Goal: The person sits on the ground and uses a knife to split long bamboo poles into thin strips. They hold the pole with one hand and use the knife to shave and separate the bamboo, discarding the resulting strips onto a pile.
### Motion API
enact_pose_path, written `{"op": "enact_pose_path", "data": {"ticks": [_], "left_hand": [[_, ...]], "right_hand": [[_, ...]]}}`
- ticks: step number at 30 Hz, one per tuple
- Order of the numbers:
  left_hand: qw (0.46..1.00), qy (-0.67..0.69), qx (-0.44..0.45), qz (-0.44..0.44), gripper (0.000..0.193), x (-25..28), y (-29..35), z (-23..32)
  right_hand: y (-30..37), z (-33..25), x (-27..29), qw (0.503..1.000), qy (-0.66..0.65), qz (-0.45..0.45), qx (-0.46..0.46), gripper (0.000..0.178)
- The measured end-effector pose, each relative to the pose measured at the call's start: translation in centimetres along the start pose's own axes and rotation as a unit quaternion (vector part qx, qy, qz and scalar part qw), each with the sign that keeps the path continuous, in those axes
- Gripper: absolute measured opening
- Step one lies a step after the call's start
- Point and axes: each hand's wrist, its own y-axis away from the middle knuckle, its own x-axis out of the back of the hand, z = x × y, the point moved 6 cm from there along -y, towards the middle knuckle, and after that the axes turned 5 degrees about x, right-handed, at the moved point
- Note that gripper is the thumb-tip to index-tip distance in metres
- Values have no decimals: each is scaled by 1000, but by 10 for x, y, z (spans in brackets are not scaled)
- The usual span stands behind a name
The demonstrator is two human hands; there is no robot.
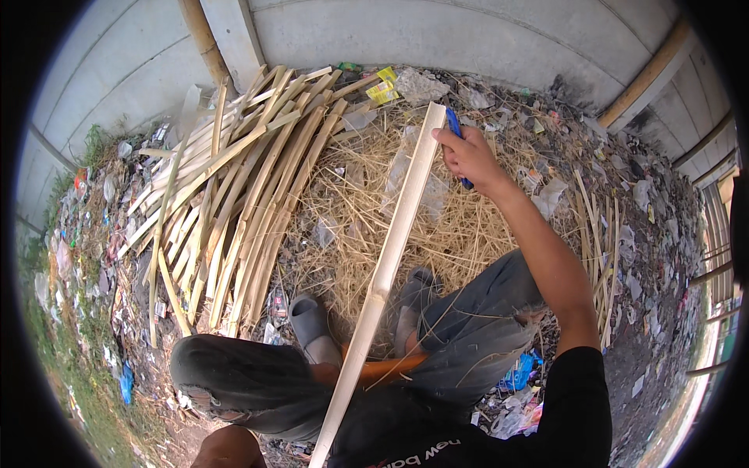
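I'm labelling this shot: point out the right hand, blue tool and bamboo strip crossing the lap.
Right hand (470, 157), head view: its back.
Blue tool (452, 122), head view: upper end.
Bamboo strip (399, 224), head view: pale middle stretch.

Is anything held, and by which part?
The right hand grips a blue tool around its middle; the left hand is out of view.

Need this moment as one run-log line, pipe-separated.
right hand: closed on blue tool beside upper end of bamboo strip | left hand: out of view | surroundings: strip pile left of loose straw
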Motion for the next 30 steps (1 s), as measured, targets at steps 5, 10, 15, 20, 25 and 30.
{"op": "enact_pose_path", "data": {"ticks": [5, 10, 15, 20, 25, 30], "left_hand": [[969, -149, -169, -99, 24, 0, -4, -3], [899, -258, -336, -113, 26, 2, 4, 3], [767, -331, -544, -80, 36, 20, 34, 4], [689, -334, -634, 106, 48, 57, 59, -10], [914, -392, 104, 17, 78, 108, 7, -181], [889, -398, 210, -83, 91, 87, 40, -252]], "right_hand": [[-3, -6, -11, 1000, -6, -15, 10, 42], [0, -4, -4, 1000, 9, 3, 9, 42], [-1, -7, -5, 998, 45, 15, 28, 40], [-2, -7, -1, 996, 73, 26, 52, 37], [5, -17, -19, 995, 66, 23, 69, 39], [18, -21, -36, 982, 155, -48, 97, 43]]}}
